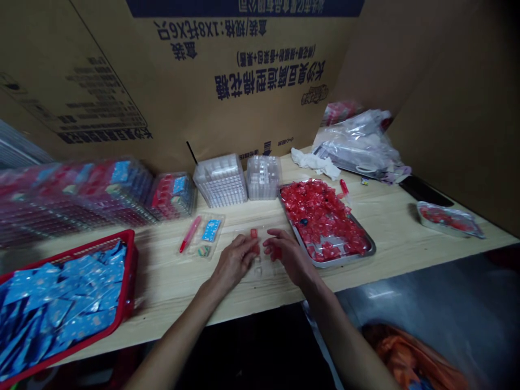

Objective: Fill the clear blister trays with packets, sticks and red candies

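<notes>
- The left hand (233, 262) has its fingers bent in on a small red piece (254, 249) in the clear, thin plastic tray (265, 272) on the bench (162, 292); whether they pinch it or press it is unclear.
- The right hand (286, 253) is at the tray's 3 o'clock side, fingers curled and spread, with red showing beneath them; I cannot tell whether it grips anything.
- The red piece is probably very light, with a slick wrapper; a thumb-and-finger pinch on its sides should suit it better than a squeeze from above.
- The clear tray looks light, springy and easily dented or slid; its flat rim seems the best hold, a fingertip steadying the opposite edge.
- At 2 o'clock, the shallow metal tray (345, 261) bears a loose heap of red wrapped pieces (317, 208). It is likely stiff and the heavier item; both rims would be the place to take it.
- At 10 o'clock, a similar clear tray carries a pink-and-red tube (190, 234) and a flat blue packet (211, 229); the packet probably bends, so its edges suit a pinch.
- At 11 o'clock, the nested clear trays (221, 181) may cling together and need parting at a corner.
- Toward 9 o'clock, the red plastic basket (130, 281) holds blue packets (77, 300), likely slippery against each other.
</notes>
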Action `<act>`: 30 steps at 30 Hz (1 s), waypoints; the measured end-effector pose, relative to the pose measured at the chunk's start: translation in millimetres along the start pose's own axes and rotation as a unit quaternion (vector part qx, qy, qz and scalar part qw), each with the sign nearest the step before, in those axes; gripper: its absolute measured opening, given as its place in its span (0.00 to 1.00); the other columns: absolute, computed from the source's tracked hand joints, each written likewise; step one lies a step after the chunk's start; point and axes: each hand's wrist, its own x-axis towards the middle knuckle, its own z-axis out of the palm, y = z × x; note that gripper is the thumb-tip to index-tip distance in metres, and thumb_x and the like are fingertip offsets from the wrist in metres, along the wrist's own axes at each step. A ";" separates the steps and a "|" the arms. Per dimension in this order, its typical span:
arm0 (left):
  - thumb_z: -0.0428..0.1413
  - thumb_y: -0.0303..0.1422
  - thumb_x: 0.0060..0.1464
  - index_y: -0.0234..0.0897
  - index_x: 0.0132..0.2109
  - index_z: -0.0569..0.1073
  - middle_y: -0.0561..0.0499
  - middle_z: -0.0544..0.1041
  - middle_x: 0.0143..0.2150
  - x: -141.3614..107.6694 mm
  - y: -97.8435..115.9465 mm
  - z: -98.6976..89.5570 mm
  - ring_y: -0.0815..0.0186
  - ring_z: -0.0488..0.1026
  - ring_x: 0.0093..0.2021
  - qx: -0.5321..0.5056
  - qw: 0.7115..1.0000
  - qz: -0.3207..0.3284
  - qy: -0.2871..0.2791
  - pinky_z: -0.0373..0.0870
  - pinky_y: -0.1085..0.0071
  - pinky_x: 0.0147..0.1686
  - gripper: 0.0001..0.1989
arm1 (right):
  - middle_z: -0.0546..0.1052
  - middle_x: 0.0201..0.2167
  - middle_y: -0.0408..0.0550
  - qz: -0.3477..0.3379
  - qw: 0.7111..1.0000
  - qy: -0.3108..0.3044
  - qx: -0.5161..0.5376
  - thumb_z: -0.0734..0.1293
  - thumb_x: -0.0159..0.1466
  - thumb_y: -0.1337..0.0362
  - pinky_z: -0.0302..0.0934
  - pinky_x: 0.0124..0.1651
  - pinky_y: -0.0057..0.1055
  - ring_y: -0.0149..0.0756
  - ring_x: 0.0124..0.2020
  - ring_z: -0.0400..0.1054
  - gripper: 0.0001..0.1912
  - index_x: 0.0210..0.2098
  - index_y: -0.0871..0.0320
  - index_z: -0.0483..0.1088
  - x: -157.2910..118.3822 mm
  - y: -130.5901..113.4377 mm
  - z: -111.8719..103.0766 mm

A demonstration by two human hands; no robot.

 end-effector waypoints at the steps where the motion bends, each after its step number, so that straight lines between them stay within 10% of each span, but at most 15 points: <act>1: 0.55 0.28 0.62 0.37 0.52 0.77 0.45 0.76 0.43 0.6 6.8 0.5 0.63 0.75 0.42 -0.004 1.000 -0.013 0.021 0.72 0.69 0.40 0.14 | 0.77 0.33 0.47 0.006 0.999 -0.008 0.037 0.70 0.50 0.58 0.55 0.29 0.30 0.37 0.31 0.69 0.23 0.45 0.58 0.68 -0.9 -1.3 0.8; 9: 0.57 0.28 0.56 0.38 0.39 0.78 0.51 0.77 0.34 14.8 42.6 9.4 0.66 0.72 0.33 -0.108 0.985 -0.135 -0.018 0.68 0.71 0.35 0.05 | 0.78 0.30 0.44 0.054 0.986 -0.032 0.152 0.72 0.52 0.55 0.58 0.36 0.31 0.39 0.34 0.71 0.25 0.48 0.55 0.69 2.9 3.0 5.1; 18: 0.66 0.32 0.47 0.34 0.47 0.78 0.47 0.81 0.38 21.3 32.6 2.5 0.66 0.77 0.36 -0.468 0.838 -0.278 0.034 0.71 0.71 0.39 0.19 | 0.78 0.38 0.49 0.015 0.996 -0.085 0.026 0.70 0.51 0.59 0.51 0.28 0.28 0.34 0.31 0.67 0.19 0.42 0.57 0.75 -2.0 -10.0 8.9; 24: 0.68 0.36 0.46 0.33 0.41 0.76 0.50 0.79 0.28 18.8 30.6 3.3 0.67 0.75 0.26 -0.449 0.847 -0.275 0.073 0.71 0.71 0.33 0.17 | 0.72 0.21 0.40 -0.023 0.995 -0.055 -0.077 0.66 0.48 0.65 0.52 0.28 0.28 0.31 0.24 0.62 0.09 0.30 0.57 0.69 -7.7 -11.8 15.0; 30: 0.62 0.34 0.51 0.36 0.48 0.78 0.45 0.80 0.46 13.4 28.6 -10.4 0.64 0.77 0.40 -0.353 0.904 -0.237 0.045 0.72 0.70 0.41 0.16 | 0.67 0.20 0.39 -0.087 0.972 -0.080 -0.202 0.64 0.56 0.62 0.50 0.28 0.29 0.31 0.23 0.58 0.06 0.33 0.56 0.69 -4.7 -11.6 8.3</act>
